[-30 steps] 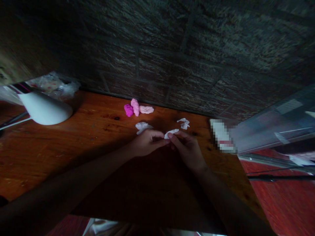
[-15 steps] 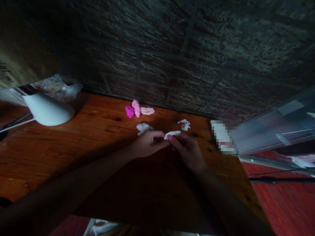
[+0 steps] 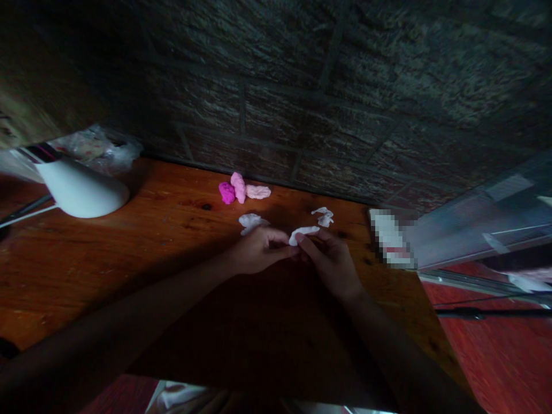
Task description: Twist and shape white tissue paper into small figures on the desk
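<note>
A small, elongated piece of white modelling clay (image 3: pixel 305 233) is pinched between the fingers of both hands, just above the table. My left hand (image 3: pixel 261 250) grips its left end between thumb and forefinger. From the other side, my right hand (image 3: pixel 334 263) presses its thumb onto the piece, with the remaining fingers curled beneath. Behind my left hand lies a white clay lump (image 3: pixel 252 222), partly covered by the hand. A thin, crumpled white scrap (image 3: pixel 324 217) rests beyond my right hand. Near the wall sit a magenta clay lump (image 3: pixel 226 193), a pink lump (image 3: pixel 238 187) and a pale pink lump (image 3: pixel 258 191).
On the left of the wooden table (image 3: pixel 172 201) stands a white conical holder (image 3: pixel 84 187), with a crinkled plastic bag (image 3: pixel 106 152) behind it. A blurred-out white object (image 3: pixel 392 238) lies at right beside a translucent panel (image 3: pixel 466 221). The stone wall (image 3: pixel 276 103) borders the table's back.
The white piece has tilted slightly and shows more of its curved upper side between my fingers. Both hands keep nearly the same place, and the view has shifted a little.
</note>
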`<state>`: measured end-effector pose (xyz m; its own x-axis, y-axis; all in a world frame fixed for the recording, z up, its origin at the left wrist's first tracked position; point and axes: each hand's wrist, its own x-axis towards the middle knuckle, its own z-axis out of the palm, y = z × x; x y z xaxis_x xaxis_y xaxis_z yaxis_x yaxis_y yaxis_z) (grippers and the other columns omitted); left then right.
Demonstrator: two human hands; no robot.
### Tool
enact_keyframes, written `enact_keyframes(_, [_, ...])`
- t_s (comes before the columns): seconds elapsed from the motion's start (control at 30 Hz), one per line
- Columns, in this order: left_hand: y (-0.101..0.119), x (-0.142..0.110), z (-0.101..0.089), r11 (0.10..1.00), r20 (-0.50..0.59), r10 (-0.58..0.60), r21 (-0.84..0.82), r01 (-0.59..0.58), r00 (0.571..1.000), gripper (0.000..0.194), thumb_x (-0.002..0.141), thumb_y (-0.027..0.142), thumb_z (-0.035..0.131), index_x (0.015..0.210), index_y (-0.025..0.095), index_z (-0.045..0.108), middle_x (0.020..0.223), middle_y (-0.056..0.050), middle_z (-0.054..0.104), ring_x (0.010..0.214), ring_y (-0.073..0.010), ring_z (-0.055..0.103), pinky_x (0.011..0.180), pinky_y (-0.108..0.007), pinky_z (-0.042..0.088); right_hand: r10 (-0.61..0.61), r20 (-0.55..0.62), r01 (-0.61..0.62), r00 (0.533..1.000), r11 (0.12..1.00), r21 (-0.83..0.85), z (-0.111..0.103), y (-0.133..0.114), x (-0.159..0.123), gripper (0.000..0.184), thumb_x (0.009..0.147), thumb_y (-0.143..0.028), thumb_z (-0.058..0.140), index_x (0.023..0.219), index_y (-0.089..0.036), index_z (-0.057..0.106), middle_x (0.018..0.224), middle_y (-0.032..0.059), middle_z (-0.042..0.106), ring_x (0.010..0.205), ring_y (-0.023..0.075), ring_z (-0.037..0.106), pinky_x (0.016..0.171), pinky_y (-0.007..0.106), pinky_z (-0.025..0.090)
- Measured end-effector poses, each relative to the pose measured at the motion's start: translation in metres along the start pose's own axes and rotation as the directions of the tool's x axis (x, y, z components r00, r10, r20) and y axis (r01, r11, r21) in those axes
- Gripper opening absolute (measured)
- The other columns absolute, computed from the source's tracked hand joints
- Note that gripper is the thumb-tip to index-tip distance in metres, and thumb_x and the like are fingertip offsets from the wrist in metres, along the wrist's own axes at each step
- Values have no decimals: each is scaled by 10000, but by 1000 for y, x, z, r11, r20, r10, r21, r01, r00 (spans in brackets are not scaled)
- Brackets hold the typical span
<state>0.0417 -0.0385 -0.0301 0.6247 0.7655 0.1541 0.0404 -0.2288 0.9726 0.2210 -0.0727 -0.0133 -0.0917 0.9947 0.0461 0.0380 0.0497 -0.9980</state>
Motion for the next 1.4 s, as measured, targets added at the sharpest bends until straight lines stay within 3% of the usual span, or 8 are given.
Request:
enact_keyframes(0.13, [-2, 1, 0, 999, -21, -30, -33, 30, 999, 214, 906, 315, 656, 902, 123, 750, 890, -68, 767, 806, -167, 684, 730, -261, 521, 24, -26, -24, 999, 1000, -9, -1, 0, 0, 264, 788, -465, 788, 839, -208, 756, 775, 11, 726, 612, 113, 597, 566, 244, 504])
enact_keyframes(0.27, [-2, 1, -3, 999, -83, 12, 33, -9, 996, 254, 919, 332, 629, 817, 122, 727, 746, -27, 695, 691, -128, 606, 634, -227, 455, 38, -35, -38, 999, 999, -13, -3, 0, 1, 279, 775, -464, 798, 864, -201, 769, 731, 5, 706, 584, 104, 566, 543, 237, 481])
enact_keyframes(0.5, [-2, 1, -4, 1000, -76, 9, 7, -9, 997, 229, 907, 307, 639, 824, 117, 737, 728, -22, 682, 665, -116, 581, 619, -220, 437, -18, -60, 14, 998, 998, -68, -8, -2, 2, 277, 835, -441, 747, 931, -184, 786, 668, -3, 689, 546, 95, 557, 533, 231, 476])
enact_keyframes(0.63, [-1, 3, -3, 999, -107, 52, 1, -52, 993, 205, 900, 288, 657, 803, 123, 731, 751, -27, 699, 694, -120, 604, 639, -216, 458, -79, -38, 75, 996, 992, -100, -6, -1, -1, 233, 852, -412, 736, 930, -199, 789, 727, 7, 727, 546, 93, 573, 547, 238, 495])
enact_keyframes(0.83, [5, 1, -4, 991, -150, 108, 94, -95, 983, 241, 919, 263, 636, 727, 135, 705, 694, -15, 688, 656, -109, 603, 626, -206, 458, -53, -59, 50, 997, 998, -46, -6, 2, 0, 237, 810, -399, 775, 974, -228, 790, 813, 19, 774, 593, 114, 623, 562, 253, 523])
enact_keyframes(1.1, [5, 1, -4, 985, -178, 127, 139, -103, 976, 261, 924, 270, 642, 711, 134, 710, 677, -16, 700, 646, -108, 617, 630, -207, 462, -94, -91, 77, 991, 983, -168, -8, -1, 1, 198, 827, -377, 747, 908, -202, 792, 616, -14, 690, 506, 107, 575, 527, 254, 486])
enact_keyframes(1.4, [-7, 4, -4, 996, -239, 91, 9, -91, 967, 180, 868, 268, 715, 956, 119, 763, 902, -75, 781, 812, -157, 708, 771, -258, 553, -52, -145, 42, 988, 997, -70, -12, 5, 6, 208, 787, -383, 794, 925, -228, 807, 636, -22, 693, 519, 93, 559, 524, 237, 451])
